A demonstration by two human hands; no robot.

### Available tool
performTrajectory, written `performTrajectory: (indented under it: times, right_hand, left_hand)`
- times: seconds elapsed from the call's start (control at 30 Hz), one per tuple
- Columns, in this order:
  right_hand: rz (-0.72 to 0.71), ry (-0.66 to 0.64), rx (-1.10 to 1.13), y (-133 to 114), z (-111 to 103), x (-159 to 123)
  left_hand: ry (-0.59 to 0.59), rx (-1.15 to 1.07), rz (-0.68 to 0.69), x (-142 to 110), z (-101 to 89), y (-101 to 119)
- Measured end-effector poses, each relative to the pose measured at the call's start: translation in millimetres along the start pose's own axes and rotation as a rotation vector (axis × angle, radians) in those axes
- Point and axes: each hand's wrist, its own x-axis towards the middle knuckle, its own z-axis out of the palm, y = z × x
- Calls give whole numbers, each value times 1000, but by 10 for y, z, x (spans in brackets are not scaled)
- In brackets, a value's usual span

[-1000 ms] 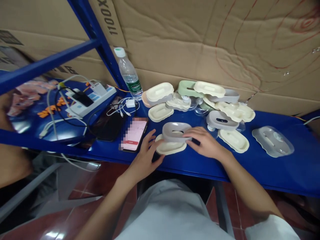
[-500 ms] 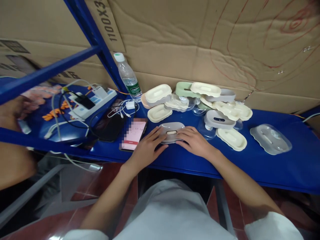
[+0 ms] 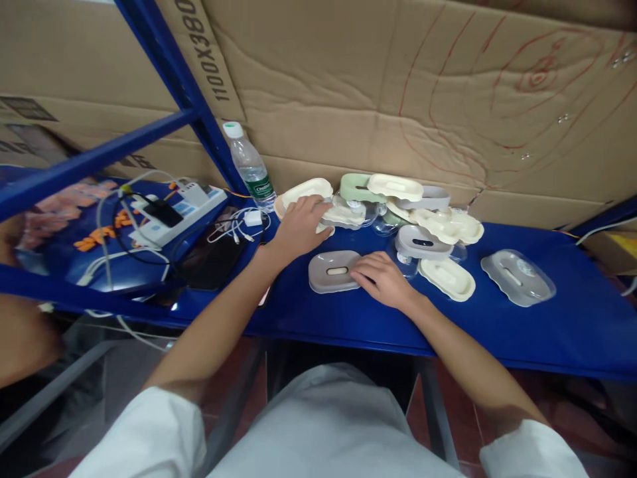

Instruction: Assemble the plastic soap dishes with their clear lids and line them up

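A grey oval tray (image 3: 328, 283) with a slot in its middle lies on the blue table in front of me. My right hand (image 3: 382, 280) has its fingers and thumb closed on the right end of that tray. Farther up and left, my left hand (image 3: 302, 228) reaches over the cream molded trays with its fingers apart. Its palm hides most of the nearer cream tray, so contact is hard to judge. Just beyond the fingertips sits another cream tray (image 3: 313, 189), on top of a peach-coloured piece.
More cream, green and grey trays (image 3: 423, 247) with clear covers are heaped at the back. A covered grey tray (image 3: 517, 277) lies to the right. Left are a water bottle (image 3: 253, 174), a power strip (image 3: 174, 216) with cables and a blue shelf frame (image 3: 94, 149). A phone is partly behind my left forearm.
My left hand has let go of the grey tray and moved up and forward to the cream trays. My right hand stays at the grey tray's right end. The camera view has shifted slightly.
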Motion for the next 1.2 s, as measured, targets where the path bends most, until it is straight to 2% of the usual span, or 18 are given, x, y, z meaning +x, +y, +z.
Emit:
performTrajectory:
  times: [0.1,0.17,0.27,0.4,0.47,0.63,0.7,0.83,0.93,1.1,1.2]
  right_hand:
    - [7,-25,-15,-10,0,6]
    - [8,-30,-22,-13,3,10]
    - [19,2,-40,-2,-12,14]
    - [60,48,-62,1,-71,12]
    - [110,92,-72,-12,-102,10]
    - [257,361,-78,13,-132,5]
    - [277,393,-84,56,-126,3]
    - [309,371,-118,113,-106,5]
    - [322,335,-114,112,-99,7]
    - [282,251,-44,114,-84,-5]
    - [224,219,-19,92,-72,-9]
  left_hand:
    - [-59,32,183,204,118,167]
    - [-61,83,258,333,225,293]
    - [-26,138,289,491,356,404]
    - [-9,79,289,552,412,397]
    - [-1,29,289,511,411,384]
    - [1,88,301,391,396,407]
    - [-18,113,317,386,378,409]
    - [-20,90,334,385,299,402]
    - [-14,8,326,292,212,428]
    - [-9,-58,352,-39,71,511]
    - [24,-54,312,-258,3,528]
